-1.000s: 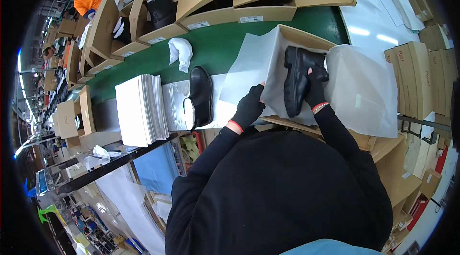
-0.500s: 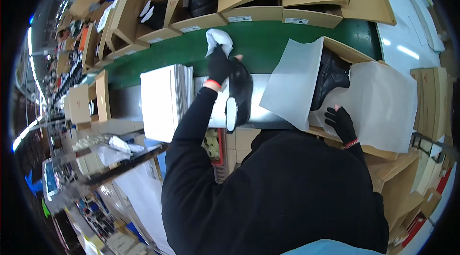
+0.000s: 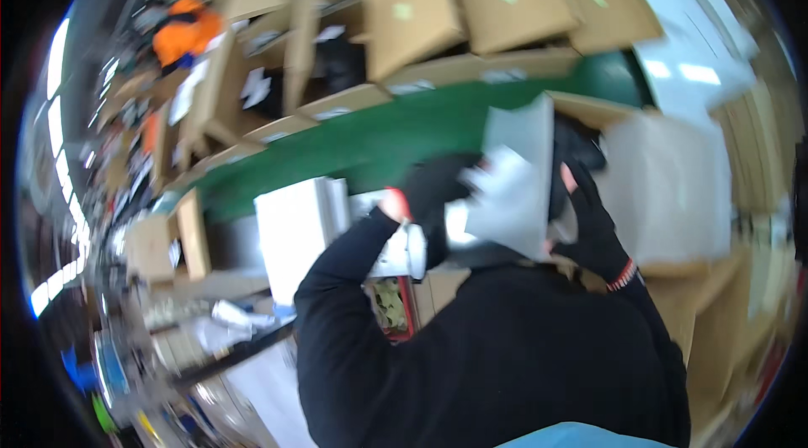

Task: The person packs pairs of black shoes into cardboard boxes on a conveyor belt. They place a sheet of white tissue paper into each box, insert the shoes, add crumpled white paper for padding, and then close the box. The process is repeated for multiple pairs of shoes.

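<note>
The picture is blurred with motion, so fine detail is lost; the left hand [image 3: 438,183], in a black glove with a red cuff, is raised over the middle of the bench, its fingers curled against a crumpled sheet of white paper [image 3: 505,187] which lies just to the right of them and touches them; they seem closed on the paper's left edge, though the blur leaves the grasp itself unsure; the right hand [image 3: 593,225], gloved the same way, stands upright at the right side of the paper, fingers stretched up and spread, not clenched, pressed against the paper's right edge and a dark shoe [image 3: 576,153] that shows just above and behind the fingertips; the shoe sits inside an open box [image 3: 589,111] at the right part of the bench, with a wide sheet of white wrap [image 3: 669,183] hanging over the box's right side; the paper thus lies between the two hands, over the box's left edge; left of the left hand a stack of white sheets [image 3: 299,229] stands near the bench's front edge; behind runs a green belt [image 3: 370,145], and beyond it rows of open cartons [image 3: 429,10]; a person in orange [image 3: 185,31] is at the far left.
</note>
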### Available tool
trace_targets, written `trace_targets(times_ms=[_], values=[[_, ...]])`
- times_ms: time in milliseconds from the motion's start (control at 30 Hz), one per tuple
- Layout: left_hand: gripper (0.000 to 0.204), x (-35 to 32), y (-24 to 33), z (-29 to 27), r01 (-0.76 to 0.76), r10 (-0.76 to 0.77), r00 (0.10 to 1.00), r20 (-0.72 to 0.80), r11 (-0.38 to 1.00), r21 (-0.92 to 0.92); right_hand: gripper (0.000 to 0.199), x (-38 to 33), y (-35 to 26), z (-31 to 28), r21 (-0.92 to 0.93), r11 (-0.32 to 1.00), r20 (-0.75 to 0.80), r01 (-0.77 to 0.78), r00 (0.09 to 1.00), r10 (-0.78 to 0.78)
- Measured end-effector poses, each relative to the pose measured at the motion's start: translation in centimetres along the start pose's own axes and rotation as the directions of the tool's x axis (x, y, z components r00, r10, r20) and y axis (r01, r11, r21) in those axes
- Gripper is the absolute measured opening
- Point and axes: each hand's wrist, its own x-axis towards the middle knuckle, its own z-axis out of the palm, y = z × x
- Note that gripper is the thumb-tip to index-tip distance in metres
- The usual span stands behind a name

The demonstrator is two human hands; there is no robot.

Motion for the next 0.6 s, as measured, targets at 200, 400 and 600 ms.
trace_targets(times_ms=[200,400,600], values=[[0.043,3.3,15.7,1.2,-0.155,0.171,0.960,0.222,0.984,-0.089,0.063,-0.9,2.6,-1.6,0.487,0.848,0.404,-0.210,0.915,-0.005],[0.031,2.1,14.8,8.5,0.097,-0.114,0.993,0.015,0.758,-0.645,0.056,-3.0,2.0,-5.0,0.427,0.896,0.467,-0.120,0.878,-0.105],[0.027,4.0,17.8,14.3,0.016,-0.191,0.881,-0.433,0.926,-0.376,0.056,-5.7,4.2,-5.2,0.465,0.879,0.394,-0.105,0.914,-0.099]])
